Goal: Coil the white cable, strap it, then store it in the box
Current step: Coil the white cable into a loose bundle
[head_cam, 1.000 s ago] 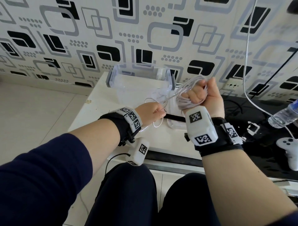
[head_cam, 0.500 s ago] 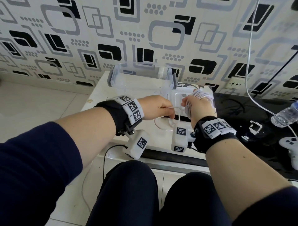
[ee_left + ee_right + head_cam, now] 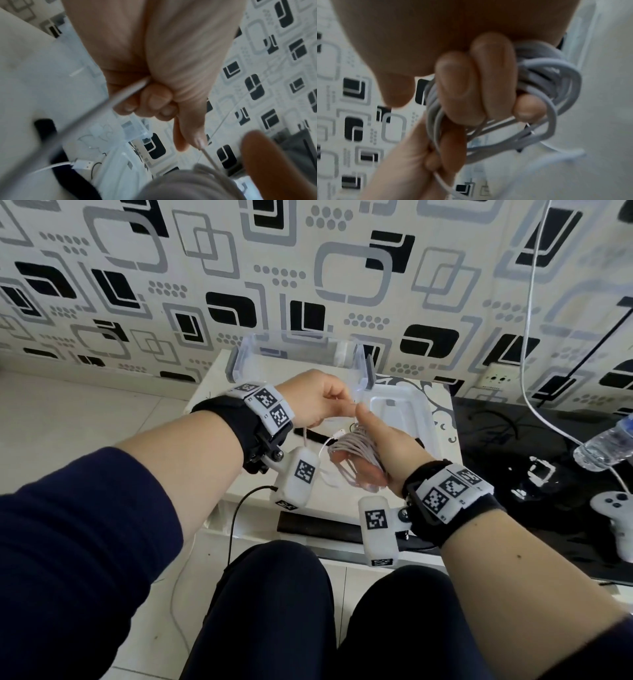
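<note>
Turned the right grip [image 3: 383,446] over and lowered it within the last second: a raised fist beside the box then, thumb up and low over the table now. Still closed on the coil of thin white cable [image 3: 356,448], with the loops wound round its curled fingers [image 3: 471,88].

Lifted the left grip [image 3: 315,402] off the table meanwhile, to just in front of the near right corner of the clear plastic box [image 3: 298,361]. Pinching a strand of the same cable between thumb and forefinger, drawn taut toward the coil; from the left wrist, another stretch trailing out under the curled fingers.

Only a short tail left free, ending in the silver USB plug [image 3: 82,164] hanging just beside the coil above the white table [image 3: 212,392]. Judging by that, coiling nearly finished, perhaps a turn or two to go.

Not yet touched: the black strap [image 3: 317,435], lying flat on the table beneath both grips. Nothing stored yet in the box, open at the back of the table with its white lid [image 3: 404,412] lying to the front right of it.

Probably next: freeing the left grip for the strap without letting the loops spring off the right fingers.
</note>
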